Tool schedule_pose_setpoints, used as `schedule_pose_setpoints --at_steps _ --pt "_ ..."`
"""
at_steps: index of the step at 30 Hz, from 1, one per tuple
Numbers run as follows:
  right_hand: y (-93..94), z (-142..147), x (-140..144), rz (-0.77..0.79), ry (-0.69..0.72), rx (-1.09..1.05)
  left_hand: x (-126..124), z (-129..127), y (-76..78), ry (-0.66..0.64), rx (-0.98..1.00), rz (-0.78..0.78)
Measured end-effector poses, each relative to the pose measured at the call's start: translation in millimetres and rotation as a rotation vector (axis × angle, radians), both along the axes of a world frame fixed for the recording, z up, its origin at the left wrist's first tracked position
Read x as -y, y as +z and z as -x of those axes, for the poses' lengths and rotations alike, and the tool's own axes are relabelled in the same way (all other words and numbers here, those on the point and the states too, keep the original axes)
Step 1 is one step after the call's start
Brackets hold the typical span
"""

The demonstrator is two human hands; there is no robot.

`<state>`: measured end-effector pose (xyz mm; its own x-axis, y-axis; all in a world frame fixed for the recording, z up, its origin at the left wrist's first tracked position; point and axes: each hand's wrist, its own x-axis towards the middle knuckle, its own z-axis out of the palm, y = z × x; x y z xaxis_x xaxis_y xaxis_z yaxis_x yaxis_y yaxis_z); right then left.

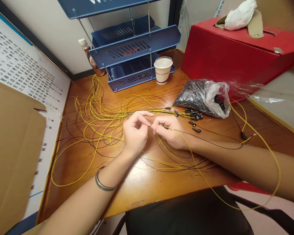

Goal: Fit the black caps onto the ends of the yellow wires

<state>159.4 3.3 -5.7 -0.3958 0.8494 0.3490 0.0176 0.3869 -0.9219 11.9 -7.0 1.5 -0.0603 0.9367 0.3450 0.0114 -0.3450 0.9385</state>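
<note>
Left arm (80,199) with a bracelet (103,187) is nearest. Left hand (136,132) and right hand (170,132) pinch a thin wire (150,126) by the fingertips, above the wooden table (147,189). Just behind lie many yellow wires (122,114), black plugs (192,114) near a plastic bag (199,98).

Bare forearms here, left (84,200) and right (254,164), and both hands are ungloved. Only bit of bling is a slim, dark grey bangle (101,186) with a metallic sheen, curved round the left arm, kinda loose-looking, just up from the wrist.
</note>
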Motion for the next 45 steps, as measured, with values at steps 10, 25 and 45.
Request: schedule_pose_setpoints --at_steps 10,25,45 --pt "1.0 0.7 0.9 0.02 -0.004 0.024 -0.2 0.1 -0.2 0.004 -0.02 0.013" --pt "0.4 0.6 0.7 -0.005 0.0 0.021 -0.4 0.4 0.5 -0.012 0.001 0.046" --pt "3.0 0.6 0.6 0.015 0.025 -0.017 -1.4 -0.5 -1.0 -0.061 0.015 0.073"
